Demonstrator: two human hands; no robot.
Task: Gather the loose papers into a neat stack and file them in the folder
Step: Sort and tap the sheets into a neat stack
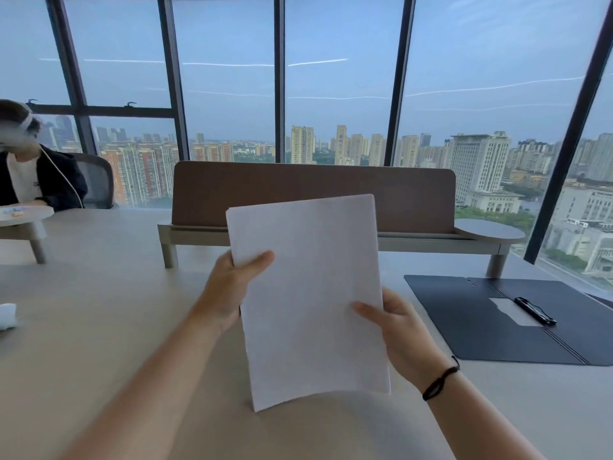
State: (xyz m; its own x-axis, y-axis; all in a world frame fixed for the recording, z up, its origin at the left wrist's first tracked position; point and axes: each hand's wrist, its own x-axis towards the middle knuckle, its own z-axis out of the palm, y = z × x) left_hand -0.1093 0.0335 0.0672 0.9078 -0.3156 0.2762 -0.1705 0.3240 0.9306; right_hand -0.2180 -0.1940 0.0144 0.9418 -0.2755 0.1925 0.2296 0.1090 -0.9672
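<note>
A stack of white papers point(308, 293) stands nearly upright above the table, tilted a little to the left, its bottom edge just off the surface. My left hand point(232, 287) grips its upper left edge with the thumb across the front. My right hand point(398, 330) holds the right edge lower down, thumb on the front. A dark blue folder point(464, 320) lies open and flat on the table to the right, with a black clip point(534, 310) and a white label near its spine. Both hands are apart from the folder.
The beige table point(99, 327) stretches left and toward me. A brown divider panel point(398, 194) on a raised shelf stands behind the papers. A person sits at the far left. A white crumpled object point(6, 315) lies at the left edge. Windows are behind.
</note>
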